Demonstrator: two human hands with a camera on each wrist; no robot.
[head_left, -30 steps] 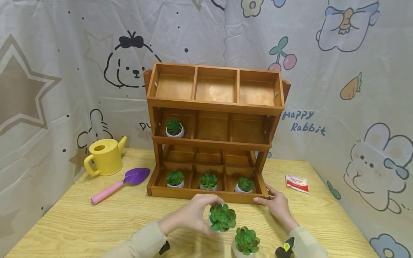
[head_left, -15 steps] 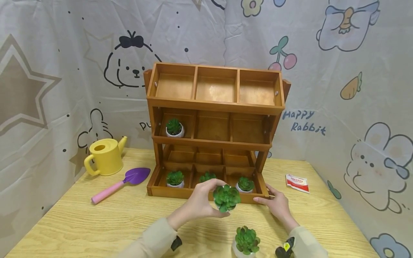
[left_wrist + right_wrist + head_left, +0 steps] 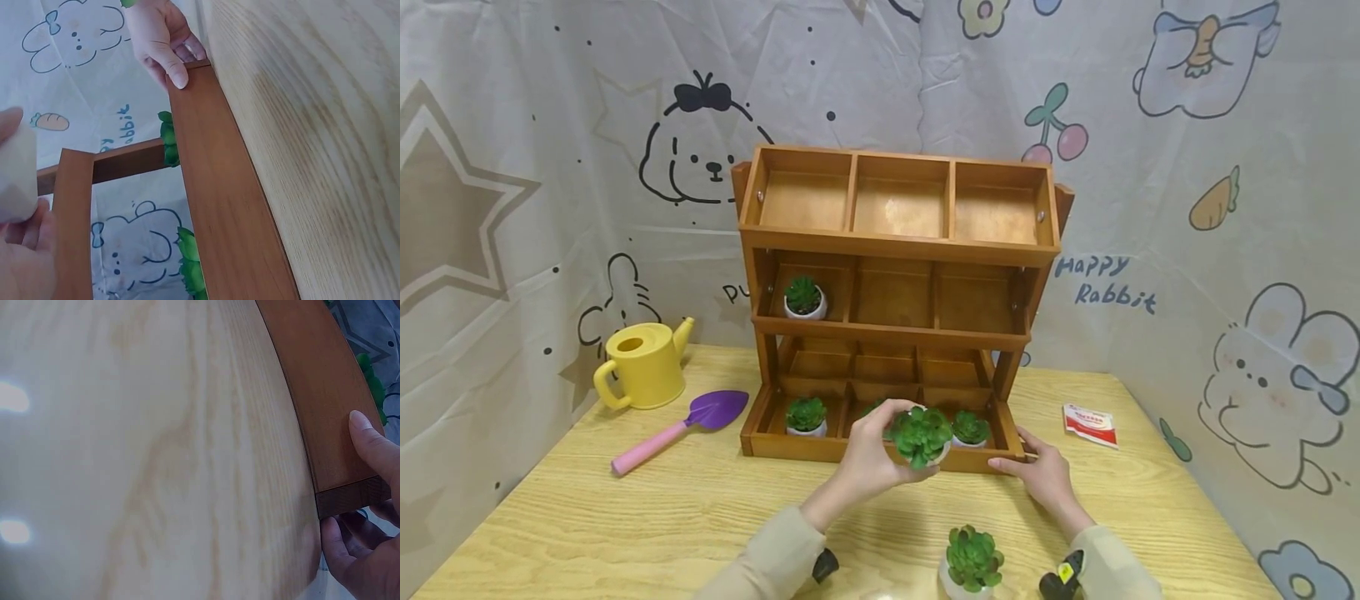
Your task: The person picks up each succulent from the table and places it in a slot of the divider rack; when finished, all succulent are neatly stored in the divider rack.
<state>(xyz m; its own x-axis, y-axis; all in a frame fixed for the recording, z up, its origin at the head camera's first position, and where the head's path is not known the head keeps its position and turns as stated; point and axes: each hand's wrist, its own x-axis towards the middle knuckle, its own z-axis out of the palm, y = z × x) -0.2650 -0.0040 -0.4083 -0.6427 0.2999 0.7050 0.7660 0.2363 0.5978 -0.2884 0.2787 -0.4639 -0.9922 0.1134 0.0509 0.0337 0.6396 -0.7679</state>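
Observation:
My left hand grips a small potted succulent by its white pot, lifted in front of the bottom tier of a wooden plant shelf. With thumb on the front board and fingers round the end, my right hand holds the shelf's lower right corner; the right wrist view shows its thumb on the wood. In the bottom tier, potted succulents stand in the left and right compartments; the middle one is mostly hidden by my left hand. Another succulent sits middle-tier left.
A potted succulent stands on the table near the front edge. To the left are a yellow watering can and a purple trowel with a pink handle. A red-and-white packet lies right of the shelf.
My left hand has raised the potted succulent up and forward from near the table's front to before the bottom tier, covering the middle plant. My right hand stays at the shelf corner.

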